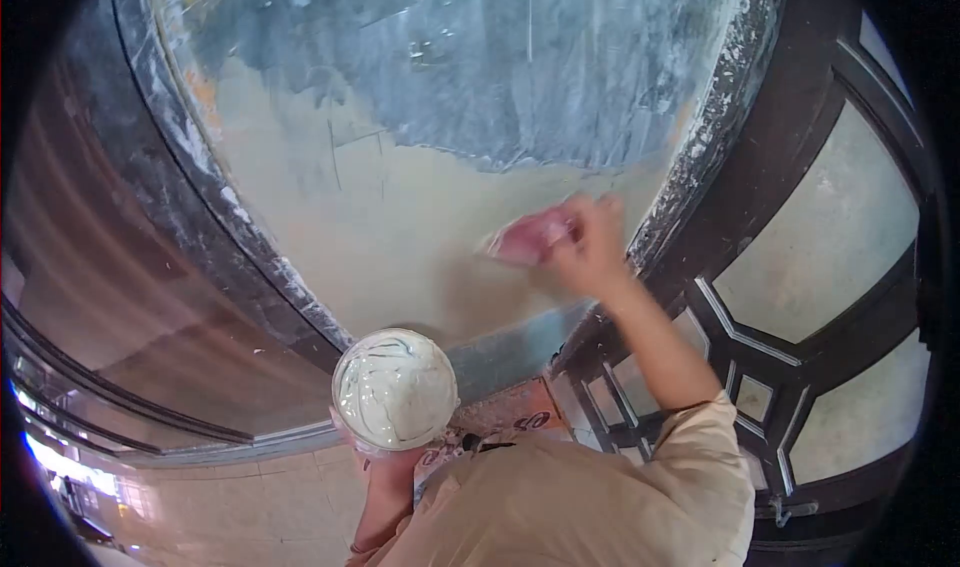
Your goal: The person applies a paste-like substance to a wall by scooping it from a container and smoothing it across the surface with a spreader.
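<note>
A round tub of creamy white putty [395,389] rests on my left hand [388,459], whose fingers are mostly hidden beneath and behind it. Ridges and swirls mark the putty's surface. My right hand [594,245] pinches a pink putty spreader [528,238], slightly blurred, with pale paste along its far edge. The spreader overlaps the lower part of the wall panel [350,237], where a smooth cream coat lies. Higher up, the panel shows a rough blue-grey surface [520,77] with streaks.
A dark frame edge spattered with white [715,97] borders the panel on the right. Beyond it stands a dark door with frosted panes [825,237]. On the left is a dark frame [200,217] beside a brown glossy surface [130,277]. Pale floor tiles [270,507] show below.
</note>
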{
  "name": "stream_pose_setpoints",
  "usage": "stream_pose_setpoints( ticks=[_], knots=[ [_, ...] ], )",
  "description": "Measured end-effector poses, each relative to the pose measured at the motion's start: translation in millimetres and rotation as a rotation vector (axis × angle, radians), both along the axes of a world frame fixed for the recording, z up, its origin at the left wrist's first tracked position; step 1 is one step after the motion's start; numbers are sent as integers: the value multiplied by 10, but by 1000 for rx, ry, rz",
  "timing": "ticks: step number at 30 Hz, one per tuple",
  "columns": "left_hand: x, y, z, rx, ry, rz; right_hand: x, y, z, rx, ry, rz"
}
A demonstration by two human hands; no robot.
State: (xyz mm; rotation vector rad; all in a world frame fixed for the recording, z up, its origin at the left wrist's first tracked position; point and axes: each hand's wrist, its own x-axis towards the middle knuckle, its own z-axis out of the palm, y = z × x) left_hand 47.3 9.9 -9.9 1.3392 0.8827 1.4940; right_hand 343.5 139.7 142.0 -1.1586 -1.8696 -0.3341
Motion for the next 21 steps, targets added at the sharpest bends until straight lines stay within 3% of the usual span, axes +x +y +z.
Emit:
stream_pose_setpoints(
  ticks=[1,2,4,6,7,8,9,10,12,14,16,17,18,19,20,21],
  knots=[
    [30,31,1,0,196,79,-62,94,-338,101,-94,141],
    [92,41,25,5,203,72,-65,55,-531,-4,-127,183],
    [219,55,101,-36,-835,-386,23,61,-655,-102,-146,220],
    [301,69,132,8,-858,-464,264,132,-635,-45,-173,221],
    [323,81,97,-10,-875,-461,411,221,-550,-61,-327,70],
    [351,90,82,-26,-892,-458,579,297,-374,17,-310,-8],
    [438,58,214,-358,-1202,-240,737,336,-99,93,-292,-86],
    [469,73,203,-360,-1197,-239,897,400,143,179,-184,-159],
    [524,112,140,-131,-941,-418,1187,366,650,246,96,-202],
    [586,117,112,-153,-900,-341,1347,301,868,237,444,-62],
    [632,127,96,-170,-858,-268,1353,149,687,150,439,-21],
    [655,129,86,-139,-465,-112,1334,45,548,62,428,24],
    [670,137,71,-102,-72,43,1311,-4,348,-196,425,126],
    [675,152,19,-99,-73,43,1244,-84,261,-288,112,110],
    [683,165,-55,-101,-208,25,1317,86,-77,-350,-39,210],
    [703,164,-84,-103,-341,7,1269,40,-130,-405,-175,165]
  ],
)
